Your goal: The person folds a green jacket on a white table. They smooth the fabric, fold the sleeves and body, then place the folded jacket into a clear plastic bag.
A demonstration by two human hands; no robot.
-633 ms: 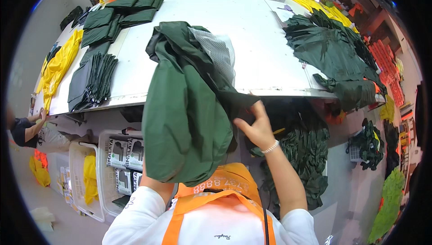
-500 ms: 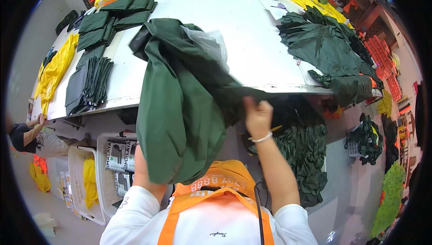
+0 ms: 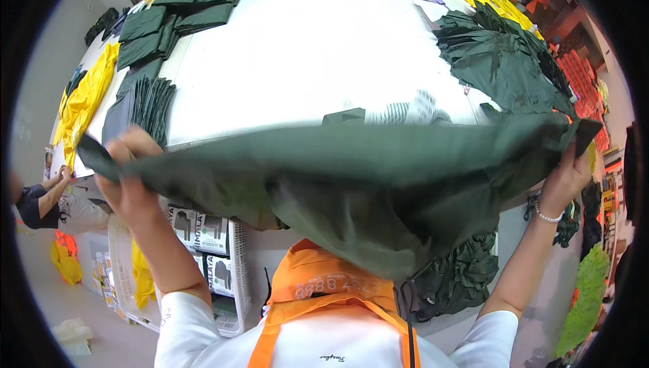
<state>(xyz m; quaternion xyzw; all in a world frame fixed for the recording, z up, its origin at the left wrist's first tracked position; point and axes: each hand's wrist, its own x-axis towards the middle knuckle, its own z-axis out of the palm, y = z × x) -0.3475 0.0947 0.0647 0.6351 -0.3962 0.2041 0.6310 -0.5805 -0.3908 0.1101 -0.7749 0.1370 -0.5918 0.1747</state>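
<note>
Stretched wide in front of me is a dark green rain garment (image 3: pixel 365 172), held along its upper edge and sagging in the middle over the orange apron. My left hand (image 3: pixel 133 172) is closed round its left end. The fingers of my right hand (image 3: pixel 568 175), with a beaded bracelet at the wrist, grip the right end. Beyond the garment's top edge, some white mesh lining (image 3: pixel 419 109) lies over the table (image 3: pixel 291 50); it looks smeared by motion. The garment hides the table's near edge.
Folded dark green garments (image 3: pixel 145 47) lie on the table's left, with loose ones (image 3: pixel 500 64) heaped right. Yellow fabric (image 3: pixel 91 94) hangs over the left edge, near another person (image 3: pixel 42 199). Below stand white baskets (image 3: pixel 236 280) with packaged goods. More green fabric (image 3: pixel 453 273) hangs lower right.
The garment has gone from hanging bunched at the left to spread wide across my front. My right hand has moved far right, and my left hand has come into view at the left end.
</note>
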